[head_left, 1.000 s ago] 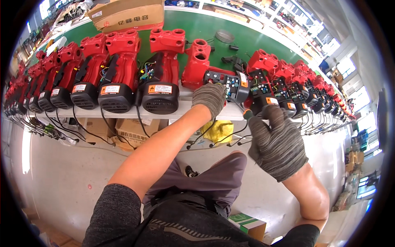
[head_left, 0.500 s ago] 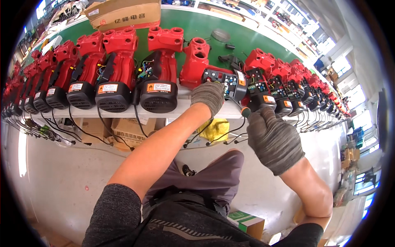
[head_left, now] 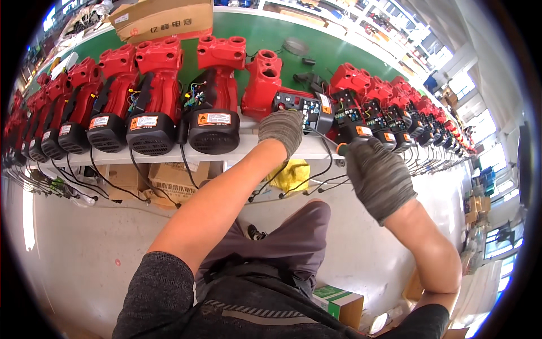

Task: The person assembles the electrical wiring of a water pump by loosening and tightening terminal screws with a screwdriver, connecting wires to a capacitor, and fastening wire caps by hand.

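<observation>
A red pump lies on the bench before me, its black control box uncovered so that the circuit board shows. My left hand, in a grey striped knit glove, is closed against the near edge of that box; its fingertips, and whatever they hold, are hidden. To the right, my gloved right hand is wrapped round a screwdriver with an orange-and-dark handle, mostly covered by the palm. A thin line runs from the handle toward the box; whether the tip touches is unclear.
Red pumps with black motor housings stand left; more with uncovered boxes line the right. Black cables hang over the bench edge. A cardboard box sits behind, a yellow bag below.
My right hand has drawn slightly right, away from the control box, with the screwdriver in it. My left hand stays at the box. The whole view has shifted a little.
</observation>
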A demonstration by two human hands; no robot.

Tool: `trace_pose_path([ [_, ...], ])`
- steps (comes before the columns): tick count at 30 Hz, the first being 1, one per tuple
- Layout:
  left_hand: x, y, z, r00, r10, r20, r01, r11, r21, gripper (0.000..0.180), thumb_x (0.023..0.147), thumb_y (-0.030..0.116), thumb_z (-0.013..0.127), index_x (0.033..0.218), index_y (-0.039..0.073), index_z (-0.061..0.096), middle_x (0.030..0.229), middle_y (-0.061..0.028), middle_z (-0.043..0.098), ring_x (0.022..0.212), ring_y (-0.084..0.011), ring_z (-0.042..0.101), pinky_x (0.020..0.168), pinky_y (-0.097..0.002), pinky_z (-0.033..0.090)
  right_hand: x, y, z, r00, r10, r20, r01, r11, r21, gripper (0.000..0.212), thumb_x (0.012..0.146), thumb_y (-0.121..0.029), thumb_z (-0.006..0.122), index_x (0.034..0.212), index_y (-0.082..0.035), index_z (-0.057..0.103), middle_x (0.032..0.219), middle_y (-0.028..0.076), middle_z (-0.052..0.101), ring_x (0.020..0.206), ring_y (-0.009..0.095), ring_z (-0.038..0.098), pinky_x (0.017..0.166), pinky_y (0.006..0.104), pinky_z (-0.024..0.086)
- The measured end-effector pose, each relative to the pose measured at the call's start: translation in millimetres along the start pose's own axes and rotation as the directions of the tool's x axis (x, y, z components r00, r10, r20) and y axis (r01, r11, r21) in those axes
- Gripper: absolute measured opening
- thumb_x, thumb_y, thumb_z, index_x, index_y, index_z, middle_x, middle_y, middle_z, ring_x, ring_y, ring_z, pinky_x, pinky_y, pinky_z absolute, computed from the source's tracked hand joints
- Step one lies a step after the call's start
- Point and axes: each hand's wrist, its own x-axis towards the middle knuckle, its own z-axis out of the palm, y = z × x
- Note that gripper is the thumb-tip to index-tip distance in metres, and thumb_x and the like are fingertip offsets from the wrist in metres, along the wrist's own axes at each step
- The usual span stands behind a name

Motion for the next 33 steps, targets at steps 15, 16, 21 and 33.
trace_pose_path([
  [15,-1.7,-0.2,-13.6,0.992,-0.060,0.114,0.061,0.998,-0.004,0.021,0.097,0.022,0.053,0.102,0.008,0.068,0.099,-0.0196,0.070,0.093,-0.0393,0.068,0.082,-0.0486,0.054,62.2,-2.0,-37.3,0.696,0.295,0.654,-0.599,0.742,0.303,0.028,0.098,-0.017,0.056,0.120,-0.001,0.063,0.100,0.017,0.070,0.089,0.033,0.069,0.082,0.0410,0.053],
  [16,-0.5,1.0,-11.9,0.992,-0.055,0.112,0.056,0.998,-0.007,0.021,0.097,0.022,0.053,0.102,0.008,0.068,0.099,-0.0196,0.070,0.093,-0.0393,0.068,0.082,-0.0486,0.054,54.4,-4.3,-31.8,0.695,0.301,0.653,-0.601,0.741,0.298,0.028,0.098,-0.017,0.056,0.120,-0.001,0.063,0.100,0.017,0.070,0.089,0.033,0.069,0.082,0.0410,0.053],
  [21,0.8,10.8,-14.8,0.984,-0.060,0.167,0.062,0.998,-0.009,0.024,0.099,0.023,0.050,0.105,0.009,0.068,0.104,-0.0195,0.071,0.098,-0.0373,0.069,0.084,-0.0479,0.055,41.1,-25.9,-27.9,0.780,0.053,0.624,0.135,0.959,-0.251,0.040,0.086,-0.007,0.061,0.126,-0.008,0.060,0.111,0.018,0.062,0.087,0.030,0.070,0.072,0.0422,0.056],
  [33,2.7,3.6,-4.7,0.987,-0.073,0.141,0.074,0.997,-0.005,0.024,0.100,0.025,0.051,0.105,0.006,0.065,0.100,-0.0198,0.069,0.095,-0.0388,0.067,0.084,-0.0474,0.054,49.6,-25.9,-13.4,0.777,0.143,0.613,-0.061,0.986,-0.153,0.031,0.088,-0.009,0.061,0.117,-0.003,0.066,0.102,0.020,0.070,0.094,0.033,0.069,0.077,0.0400,0.056],
])
